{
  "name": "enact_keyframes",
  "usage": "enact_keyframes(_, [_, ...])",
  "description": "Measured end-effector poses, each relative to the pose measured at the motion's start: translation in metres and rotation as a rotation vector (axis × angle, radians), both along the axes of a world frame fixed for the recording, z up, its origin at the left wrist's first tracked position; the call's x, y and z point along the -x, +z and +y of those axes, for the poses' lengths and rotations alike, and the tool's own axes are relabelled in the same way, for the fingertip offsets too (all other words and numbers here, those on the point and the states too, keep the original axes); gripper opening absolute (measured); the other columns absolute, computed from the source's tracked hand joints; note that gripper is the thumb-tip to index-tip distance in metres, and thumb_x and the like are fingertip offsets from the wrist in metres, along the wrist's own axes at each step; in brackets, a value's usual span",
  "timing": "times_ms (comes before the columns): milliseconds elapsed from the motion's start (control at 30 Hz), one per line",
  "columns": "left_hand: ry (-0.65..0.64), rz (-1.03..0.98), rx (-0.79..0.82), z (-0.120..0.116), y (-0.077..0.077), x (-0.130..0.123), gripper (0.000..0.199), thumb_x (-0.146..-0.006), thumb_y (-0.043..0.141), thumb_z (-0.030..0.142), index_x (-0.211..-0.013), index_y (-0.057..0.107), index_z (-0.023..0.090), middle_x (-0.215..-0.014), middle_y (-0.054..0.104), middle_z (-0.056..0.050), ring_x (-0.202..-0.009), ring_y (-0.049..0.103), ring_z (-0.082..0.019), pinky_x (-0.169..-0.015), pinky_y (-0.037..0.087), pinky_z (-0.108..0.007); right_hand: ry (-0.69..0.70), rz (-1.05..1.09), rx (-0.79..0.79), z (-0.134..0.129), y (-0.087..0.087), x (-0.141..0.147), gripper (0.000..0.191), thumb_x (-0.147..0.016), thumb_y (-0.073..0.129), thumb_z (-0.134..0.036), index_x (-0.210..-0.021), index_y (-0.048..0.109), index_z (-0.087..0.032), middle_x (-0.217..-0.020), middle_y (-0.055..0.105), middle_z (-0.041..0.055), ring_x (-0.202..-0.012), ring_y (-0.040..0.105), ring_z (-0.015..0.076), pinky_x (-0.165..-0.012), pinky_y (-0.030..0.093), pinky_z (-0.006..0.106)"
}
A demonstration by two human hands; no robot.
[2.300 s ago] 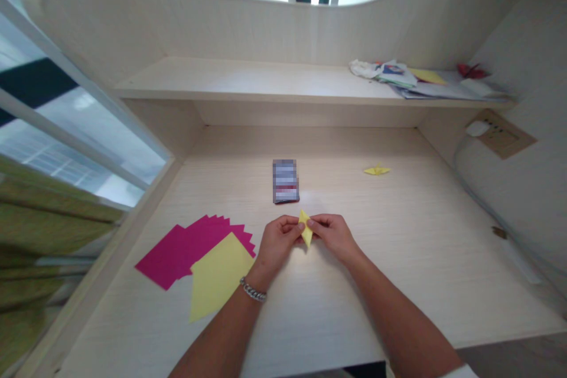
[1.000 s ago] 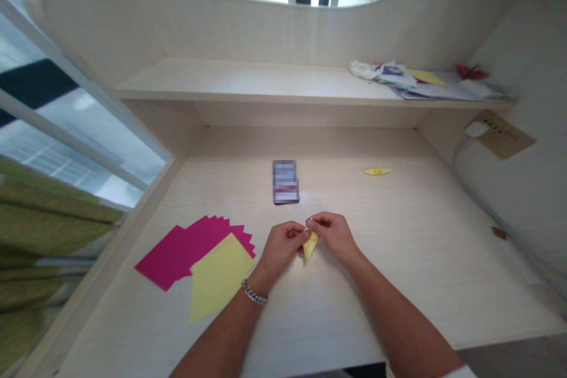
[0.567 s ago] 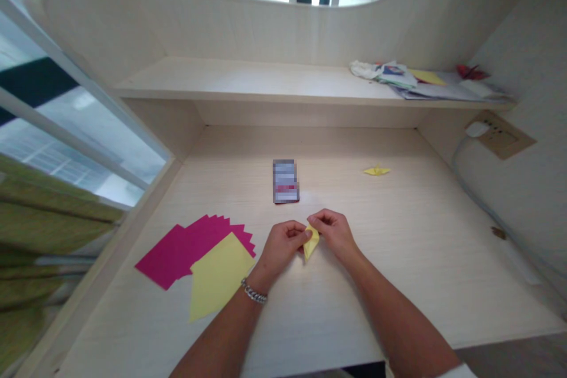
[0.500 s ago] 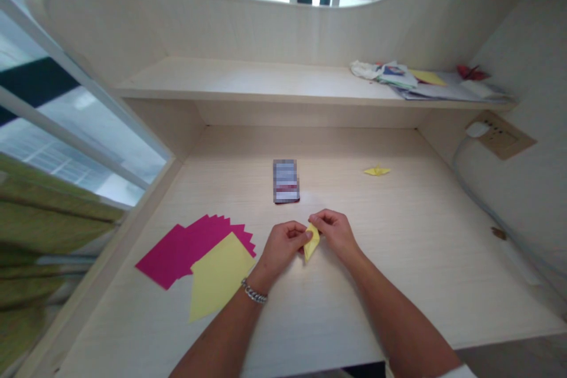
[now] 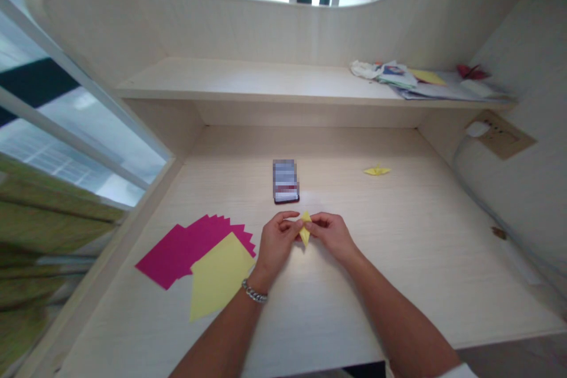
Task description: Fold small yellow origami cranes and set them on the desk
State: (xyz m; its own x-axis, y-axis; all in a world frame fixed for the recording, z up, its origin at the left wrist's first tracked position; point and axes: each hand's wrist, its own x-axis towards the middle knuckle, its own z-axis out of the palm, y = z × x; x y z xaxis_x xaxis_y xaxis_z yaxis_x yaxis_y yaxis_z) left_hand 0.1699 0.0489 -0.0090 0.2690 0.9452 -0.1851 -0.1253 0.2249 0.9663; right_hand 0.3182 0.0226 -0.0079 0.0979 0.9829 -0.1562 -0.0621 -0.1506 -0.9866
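A small folded yellow paper, narrow and diamond-shaped, is held just above the desk between both hands. My left hand pinches its left side, thumb pressed to the front. From the right, my right hand grips it with thumb and fingers close to the left thumb. The fingertips cover the paper's middle, while its top and bottom points show. Beyond the hands lies a phone with a blurred screen. A yellow folded paper piece with pointed ends rests farther back on the right.
Left of my hands, fanned magenta sheets lie partly under a yellow sheet. A shelf spans the back, with a pile of papers at its right. A cable runs down the right wall from a socket.
The folded yellow paper has turned more upright and shifted slightly left and away from me. My right hand has moved left and down, its fingertips now beside my left thumb.
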Motion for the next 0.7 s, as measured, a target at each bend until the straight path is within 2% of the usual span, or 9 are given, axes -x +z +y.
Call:
enact_keyframes(133, [-0.044,-0.080,0.061,-0.0014,0.0003,-0.0019,0.043,-0.064,0.075,0.035,-0.099,0.060,0.015,-0.067,0.068,-0.002,-0.058,0.063,-0.014,-0.061,0.053,-0.027,-0.099,0.003,-0.024,0.0003,-0.0015,-0.0010,0.027,-0.065,0.072,-0.038,-0.080,0.071,-0.015,-0.076,0.070,0.0060,-0.065,0.060,0.0162,-0.063,0.047,0.028])
enact_keyframes(367, [-0.066,-0.014,0.006,-0.0022,-0.0009,-0.0018,0.041,-0.067,0.074,0.032,-0.100,0.059,0.015,-0.061,0.064,0.000,-0.053,0.060,-0.012,-0.055,0.050,-0.023,-0.046,0.083,0.004,-0.0009,0.0012,0.0007,0.027,-0.063,0.073,-0.036,-0.079,0.070,-0.015,-0.072,0.069,0.0052,-0.061,0.060,0.0160,-0.060,0.047,0.028])
enact_keyframes(500, [-0.099,-0.047,0.025,-0.0032,-0.0001,-0.0022,0.039,-0.069,0.072,0.030,-0.102,0.057,0.014,-0.062,0.064,0.000,-0.054,0.060,-0.012,-0.055,0.049,-0.024,-0.110,0.051,-0.018,-0.0013,0.0012,0.0019,0.026,-0.064,0.073,-0.035,-0.079,0.071,-0.015,-0.074,0.070,0.0058,-0.064,0.061,0.0170,-0.063,0.048,0.029])
enact_keyframes(700, [-0.101,-0.068,0.063,-0.0040,0.0034,-0.0036,0.041,-0.065,0.075,0.027,-0.098,0.055,0.013,-0.058,0.063,0.000,-0.050,0.057,-0.012,-0.052,0.047,-0.023,-0.165,-0.003,-0.049,-0.0019,0.0011,0.0034,0.022,-0.067,0.071,-0.032,-0.080,0.072,-0.015,-0.077,0.071,0.0065,-0.067,0.062,0.0174,-0.064,0.048,0.029])
